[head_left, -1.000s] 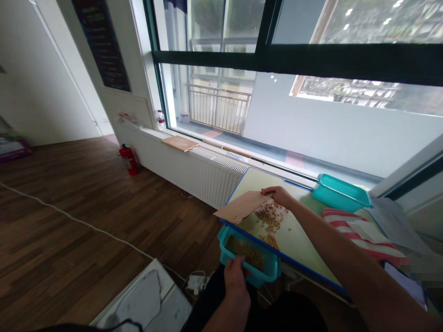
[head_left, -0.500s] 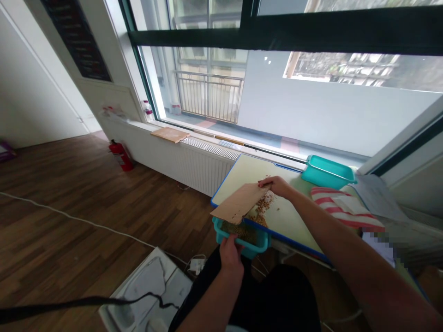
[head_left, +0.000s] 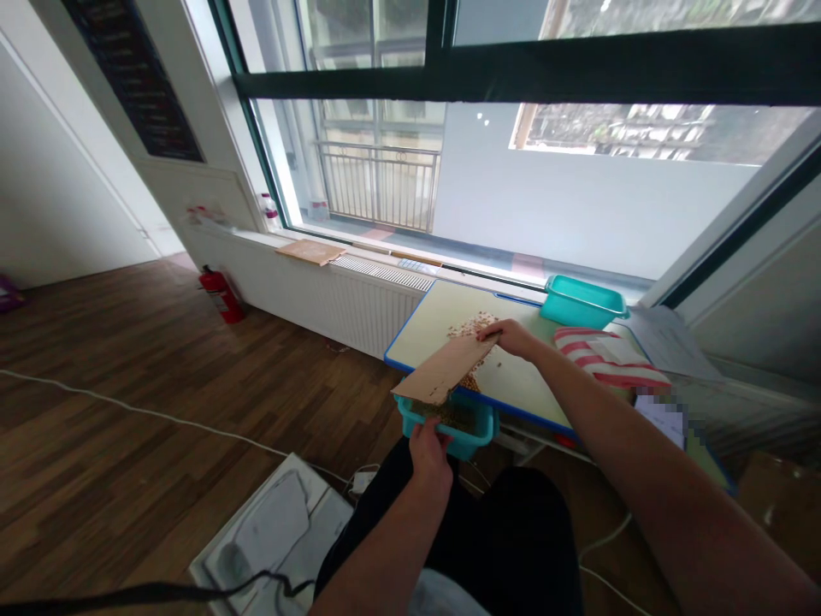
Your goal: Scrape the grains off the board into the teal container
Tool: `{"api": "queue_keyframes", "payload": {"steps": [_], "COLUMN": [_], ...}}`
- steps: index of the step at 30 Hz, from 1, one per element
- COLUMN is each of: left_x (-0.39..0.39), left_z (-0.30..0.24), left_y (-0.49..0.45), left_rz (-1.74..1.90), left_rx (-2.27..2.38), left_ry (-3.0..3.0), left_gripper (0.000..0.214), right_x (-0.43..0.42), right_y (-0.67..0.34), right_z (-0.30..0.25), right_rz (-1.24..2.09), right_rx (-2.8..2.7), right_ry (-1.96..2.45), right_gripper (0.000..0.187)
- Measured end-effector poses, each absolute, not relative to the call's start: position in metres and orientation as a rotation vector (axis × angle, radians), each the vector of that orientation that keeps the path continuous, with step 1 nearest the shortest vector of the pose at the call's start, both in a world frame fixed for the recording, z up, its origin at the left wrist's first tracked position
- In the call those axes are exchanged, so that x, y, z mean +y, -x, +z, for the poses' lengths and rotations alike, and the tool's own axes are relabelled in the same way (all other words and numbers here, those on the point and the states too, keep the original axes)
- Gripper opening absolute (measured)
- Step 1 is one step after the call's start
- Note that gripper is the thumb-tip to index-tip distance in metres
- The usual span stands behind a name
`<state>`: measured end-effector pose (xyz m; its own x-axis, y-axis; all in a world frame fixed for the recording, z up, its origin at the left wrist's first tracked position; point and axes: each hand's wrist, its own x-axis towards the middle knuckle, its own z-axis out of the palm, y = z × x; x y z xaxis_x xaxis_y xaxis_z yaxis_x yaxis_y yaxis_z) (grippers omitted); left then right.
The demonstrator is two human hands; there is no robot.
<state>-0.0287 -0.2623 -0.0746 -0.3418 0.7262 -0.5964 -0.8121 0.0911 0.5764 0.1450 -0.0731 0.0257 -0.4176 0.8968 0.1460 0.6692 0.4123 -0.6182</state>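
My left hand (head_left: 428, 448) is closed on the near rim of a teal tub (head_left: 475, 430), held just below the front edge of a pale table with blue trim (head_left: 416, 323). The tub holds brown beans. My right hand (head_left: 513, 337) grips a flat piece of brown cardboard (head_left: 445, 370) by its far end, lying slanted over the table edge and the tub. Loose brown beans (head_left: 471, 326) lie on the table beyond and under the cardboard.
A second teal tub (head_left: 582, 301) stands at the table's far side near the window. A red-and-white striped cloth (head_left: 606, 358) and papers lie to the right. A white radiator (head_left: 372, 310), a red fire extinguisher (head_left: 220, 293) and a white device (head_left: 269, 535) on the wooden floor are at left.
The cardboard has swept toward the table's front edge, pushing beans into the tub. Fewer beans lie spread on the table. The camera has drawn back and turned slightly.
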Motion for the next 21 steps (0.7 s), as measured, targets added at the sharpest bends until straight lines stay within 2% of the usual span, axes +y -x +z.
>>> {"api": "queue_keyframes", "payload": {"steps": [21], "left_x": [-0.258], "left_z": [-0.084], "left_y": [0.002], "left_rz": [1.583], "left_rx": [1.114], "left_ry": [0.035], "left_gripper": [0.013], "right_x": [-0.107], "right_y": [-0.155], "right_z": [0.026], "right_rz": [0.609], "right_rx": [-2.155], "right_ry": [1.457], "right_gripper": [0.043]}}
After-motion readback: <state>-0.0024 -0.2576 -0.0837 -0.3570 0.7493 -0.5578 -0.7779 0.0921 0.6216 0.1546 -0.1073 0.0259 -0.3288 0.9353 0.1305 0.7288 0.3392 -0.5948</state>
